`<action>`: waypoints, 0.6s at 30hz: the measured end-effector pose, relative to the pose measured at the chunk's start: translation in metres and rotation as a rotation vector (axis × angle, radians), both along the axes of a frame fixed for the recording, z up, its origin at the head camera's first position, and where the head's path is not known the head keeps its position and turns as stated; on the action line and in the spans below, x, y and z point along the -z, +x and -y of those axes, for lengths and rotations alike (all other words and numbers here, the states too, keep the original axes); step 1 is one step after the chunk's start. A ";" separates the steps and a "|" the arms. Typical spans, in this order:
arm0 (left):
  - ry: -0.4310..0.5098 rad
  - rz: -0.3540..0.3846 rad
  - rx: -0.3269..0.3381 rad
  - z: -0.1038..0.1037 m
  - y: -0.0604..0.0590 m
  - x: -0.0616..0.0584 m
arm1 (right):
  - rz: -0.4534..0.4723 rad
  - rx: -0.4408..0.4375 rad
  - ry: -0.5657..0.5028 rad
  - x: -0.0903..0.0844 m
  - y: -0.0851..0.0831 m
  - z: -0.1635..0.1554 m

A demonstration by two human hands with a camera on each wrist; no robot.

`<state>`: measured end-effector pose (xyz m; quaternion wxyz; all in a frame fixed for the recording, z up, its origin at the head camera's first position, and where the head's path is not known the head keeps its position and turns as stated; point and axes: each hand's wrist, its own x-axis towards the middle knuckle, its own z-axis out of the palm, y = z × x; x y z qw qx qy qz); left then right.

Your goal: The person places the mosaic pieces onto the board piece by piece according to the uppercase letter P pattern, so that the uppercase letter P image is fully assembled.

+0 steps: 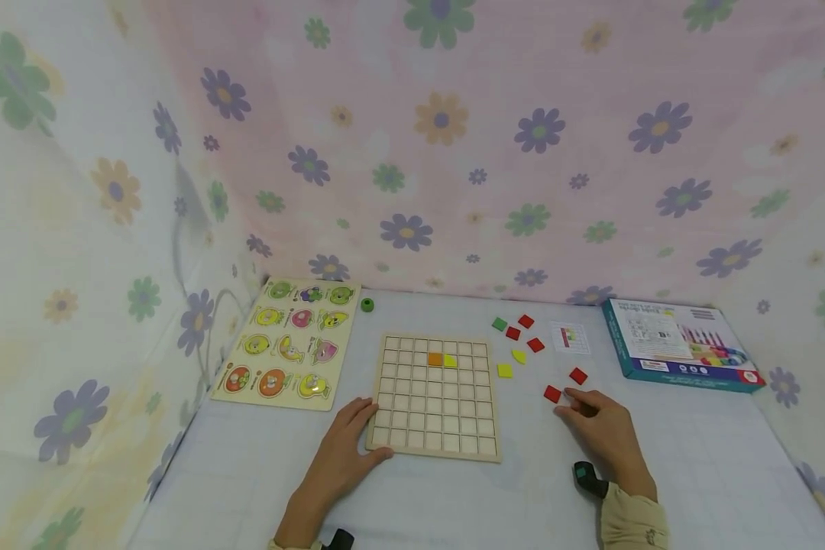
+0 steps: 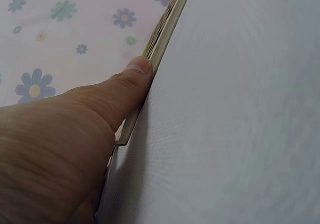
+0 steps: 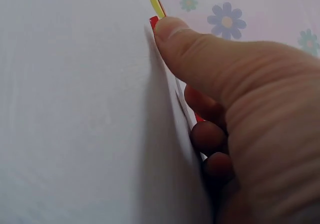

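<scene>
A wooden grid board (image 1: 433, 453) lies flat, with an orange square tile (image 1: 435, 359) and a yellow square tile (image 1: 450, 360) side by side in its upper cells. My left hand (image 1: 340, 454) holds the board's near left corner, thumb along the front edge and fingers at the left edge. The left wrist view shows that thumb (image 2: 117, 86) against the wooden side. Beside a red square tile (image 1: 552, 393) on the cloth is my right hand (image 1: 601, 428), thumb and index fingertips close to it and apart from each other. Another red tile (image 1: 578, 376) lies just beyond.
Several red tiles, a green tile (image 1: 499, 324), a yellow square (image 1: 505, 370) and a yellow rounded piece (image 1: 519, 357) lie right of the board. A pattern card (image 1: 571, 338) and a game box (image 1: 684, 344) sit farther right. A fruit puzzle board (image 1: 285, 342) and a small green object (image 1: 367, 305) are left.
</scene>
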<state>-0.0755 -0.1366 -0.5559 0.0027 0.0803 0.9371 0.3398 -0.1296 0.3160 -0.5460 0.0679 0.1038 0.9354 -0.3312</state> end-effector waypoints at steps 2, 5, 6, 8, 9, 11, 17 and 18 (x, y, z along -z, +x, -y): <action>0.004 -0.004 0.004 0.001 0.000 0.000 | -0.021 -0.019 0.027 0.000 -0.002 0.001; 0.007 -0.009 0.007 0.001 -0.001 -0.001 | -0.011 -0.026 0.029 0.000 -0.004 0.002; 0.008 -0.012 0.008 0.002 -0.001 -0.001 | -0.005 -0.026 0.028 0.000 -0.006 0.003; 0.013 -0.013 0.007 0.002 -0.002 -0.001 | 0.010 -0.022 0.022 0.000 -0.008 0.004; 0.013 -0.012 0.006 0.002 -0.002 -0.001 | 0.017 -0.020 0.019 -0.001 -0.009 0.004; 0.015 -0.009 0.007 0.002 -0.002 0.000 | 0.020 -0.024 0.022 -0.001 -0.010 0.005; 0.009 -0.014 0.015 0.001 -0.001 0.001 | -0.020 -0.062 0.072 -0.003 -0.009 0.007; 0.010 -0.019 0.014 0.001 -0.001 0.000 | -0.030 -0.073 0.077 -0.003 -0.009 0.007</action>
